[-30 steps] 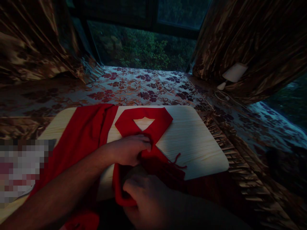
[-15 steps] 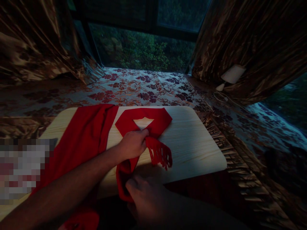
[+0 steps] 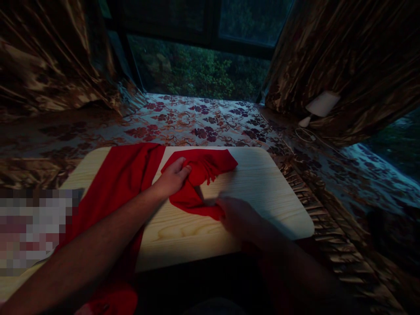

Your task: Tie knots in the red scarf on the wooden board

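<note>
A red fringed scarf lies bent into a loop on the pale wooden table. My left hand is closed on the scarf at the loop's left side, with the thumb on top. The fringe falls over the middle of the loop. Lower right, my right hand grips the other stretch of the scarf close above the tabletop; its fingertips are partly hidden. Left of the loop, a wider red cloth lies across the table, passing behind my left forearm.
Patterned floral fabric covers the ledge behind the table. A small white lamp with a looped cord stands at the back right. Heavy curtains frame the window. A blurred-out patch covers the left edge.
My right hand has moved up and right from the table's front edge, bringing its scarf stretch along. My left hand has shifted up and left; the fringe now lies higher, over the loop.
</note>
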`<state>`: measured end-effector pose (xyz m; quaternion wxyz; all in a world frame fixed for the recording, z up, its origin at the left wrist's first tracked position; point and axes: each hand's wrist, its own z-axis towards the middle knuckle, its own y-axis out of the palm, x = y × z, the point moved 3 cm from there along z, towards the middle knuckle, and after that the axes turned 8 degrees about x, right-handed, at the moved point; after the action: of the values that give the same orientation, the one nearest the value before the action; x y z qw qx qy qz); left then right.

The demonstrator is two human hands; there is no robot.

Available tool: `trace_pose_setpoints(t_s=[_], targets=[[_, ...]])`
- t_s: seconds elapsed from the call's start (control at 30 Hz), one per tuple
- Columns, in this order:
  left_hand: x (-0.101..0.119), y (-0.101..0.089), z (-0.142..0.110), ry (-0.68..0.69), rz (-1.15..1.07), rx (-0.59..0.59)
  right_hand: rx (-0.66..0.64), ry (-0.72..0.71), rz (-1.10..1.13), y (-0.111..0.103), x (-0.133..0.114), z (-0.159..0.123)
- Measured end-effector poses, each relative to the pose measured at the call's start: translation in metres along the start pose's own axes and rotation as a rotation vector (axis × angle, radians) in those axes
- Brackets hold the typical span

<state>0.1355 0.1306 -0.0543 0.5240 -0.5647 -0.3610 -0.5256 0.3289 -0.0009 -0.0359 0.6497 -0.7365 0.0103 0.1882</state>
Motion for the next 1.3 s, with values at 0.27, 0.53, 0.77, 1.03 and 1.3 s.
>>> trace_pose_setpoints(t_s=[0.27, 0.53, 0.77, 1.03, 1.3], targets=[[-0.006, 0.003, 0.005, 0.026, -0.165, 0.147, 0.447, -0.103, -0.285, -0.031, 0.014, 0.019], [-0.023, 0.001, 0.012, -0.025, -0.091, 0.25, 0.022, -0.385, 0.318, -0.01, 0.0, -0.007], [-0.032, 0.003, 0.013, -0.068, -0.036, 0.271, 0.046, 0.168, 0.566, 0.004, 0.014, 0.0], [-0.033, 0.001, 0.014, -0.048, 0.006, 0.275, -0.345, 0.171, 0.951, 0.016, -0.015, -0.003], [-0.038, 0.002, 0.017, -0.076, -0.062, 0.272, -0.635, 0.21, 1.138, -0.002, 0.046, -0.073]])
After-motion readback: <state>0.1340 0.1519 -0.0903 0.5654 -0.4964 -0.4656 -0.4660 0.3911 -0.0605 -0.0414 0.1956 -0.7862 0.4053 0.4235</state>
